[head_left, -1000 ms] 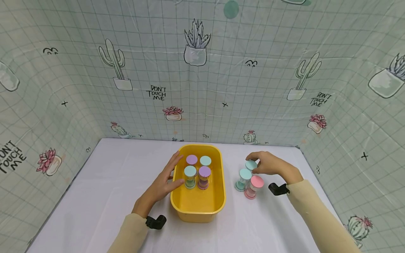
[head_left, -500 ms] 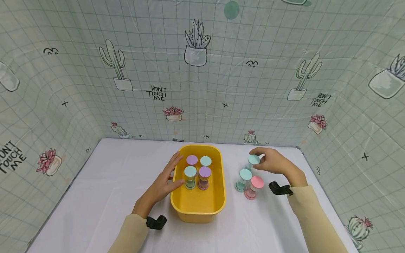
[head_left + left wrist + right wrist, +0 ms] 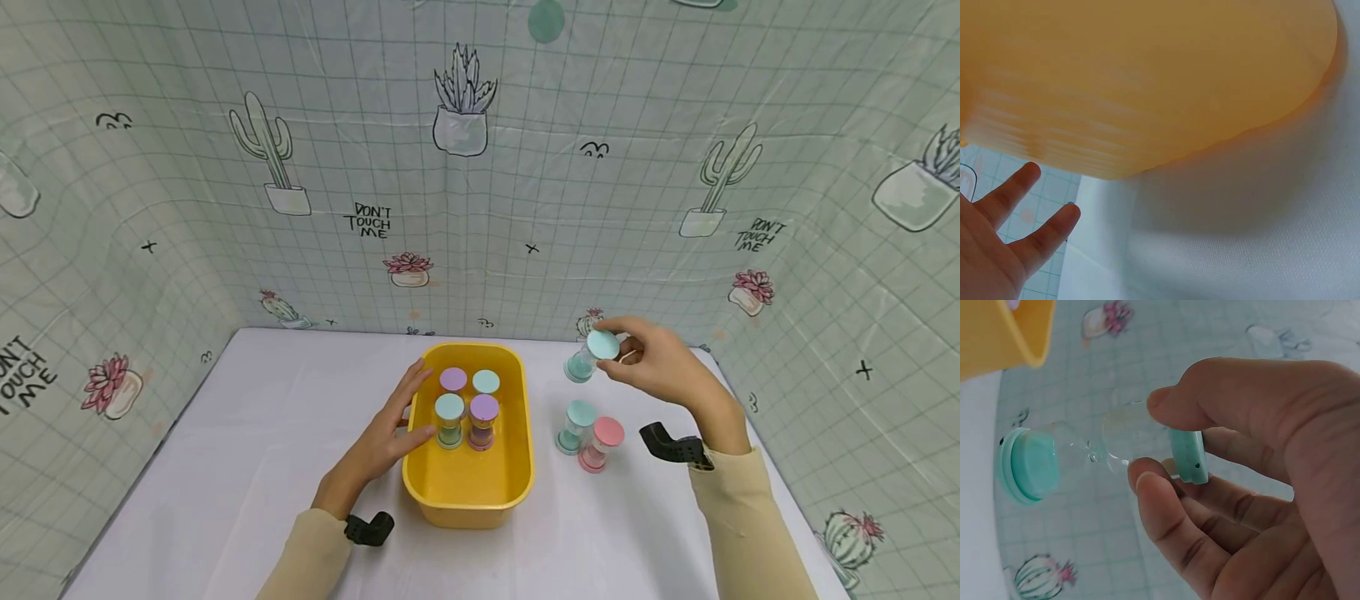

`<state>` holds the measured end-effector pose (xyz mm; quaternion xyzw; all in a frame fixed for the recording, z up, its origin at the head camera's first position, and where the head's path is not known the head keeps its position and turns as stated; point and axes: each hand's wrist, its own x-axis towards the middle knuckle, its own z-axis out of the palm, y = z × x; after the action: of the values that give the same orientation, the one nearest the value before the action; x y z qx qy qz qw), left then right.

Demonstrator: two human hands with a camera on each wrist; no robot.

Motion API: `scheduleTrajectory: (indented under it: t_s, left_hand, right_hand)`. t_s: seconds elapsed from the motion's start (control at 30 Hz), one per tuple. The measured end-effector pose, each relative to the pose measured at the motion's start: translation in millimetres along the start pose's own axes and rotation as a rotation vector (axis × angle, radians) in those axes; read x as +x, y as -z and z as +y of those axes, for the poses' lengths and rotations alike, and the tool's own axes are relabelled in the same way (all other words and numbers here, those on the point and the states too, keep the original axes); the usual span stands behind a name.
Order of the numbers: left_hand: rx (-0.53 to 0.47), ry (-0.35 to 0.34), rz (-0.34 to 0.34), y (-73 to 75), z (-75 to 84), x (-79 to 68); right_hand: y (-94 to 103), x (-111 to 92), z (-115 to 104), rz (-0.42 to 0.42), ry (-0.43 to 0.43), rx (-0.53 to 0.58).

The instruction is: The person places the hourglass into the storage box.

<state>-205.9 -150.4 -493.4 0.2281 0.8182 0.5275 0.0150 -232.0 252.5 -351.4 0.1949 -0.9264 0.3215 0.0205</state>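
Above the table's right side, my right hand (image 3: 656, 362) pinches a teal-capped hourglass (image 3: 579, 367) near its upper cap. The right wrist view shows the clear hourglass (image 3: 1094, 450) with teal sand gathered at its far end. My left hand (image 3: 386, 433) rests along the left rim of a yellow plastic bin (image 3: 468, 487), fingers spread. In the bin stand two purple-capped hourglasses, one at the front (image 3: 483, 408), and two light-blue-capped ones, one at the front (image 3: 449, 407). On the table, right of the bin, stand a teal hourglass (image 3: 576, 427) and a pink hourglass (image 3: 602, 444).
A white cloth covers the table (image 3: 247, 467). Behind and at both sides hangs a pale green grid curtain (image 3: 637, 200) printed with cacti and lettering. Dark cameras are strapped to the wrists, such as the right wrist camera (image 3: 671, 446).
My right hand has lifted the teal hourglass off the table, moving it up and away from the other two and tilting it. The left hand and the bin stay put.
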Motion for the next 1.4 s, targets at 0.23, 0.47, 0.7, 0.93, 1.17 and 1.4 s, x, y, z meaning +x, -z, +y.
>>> scheduleTrajectory:
  t_s: [0.23, 0.47, 0.7, 0.93, 1.17, 1.4]
  left_hand:
    - [0.001, -0.006, 0.005, 0.4, 0.4, -1.0]
    - [0.002, -0.015, -0.003, 0.4, 1.1, -0.2]
    - [0.020, -0.014, -0.010, 2.4, 1.5, -0.2]
    - [0.036, -0.014, -0.023, 4.1, 2.4, 0.8]
    - [0.034, -0.018, -0.032, 5.3, 2.9, 1.2]
    - [0.038, -0.016, -0.031, 6.6, 3.5, 0.2]
  right_hand:
    - [-8.2, 5, -40, 0.053, 0.243, 0.039]
    - [-35.7, 10, -73, -0.110, 0.345, 0.149]
    - [-73.5, 19, -89, -0.275, 0.336, 0.140]
    - [-107.4, 29, -93, -0.410, 0.318, 0.179]
    - [-129.0, 37, -94, -0.480, 0.293, 0.081]
    - [-143.3, 43, -99, -0.563, 0.289, -0.051]
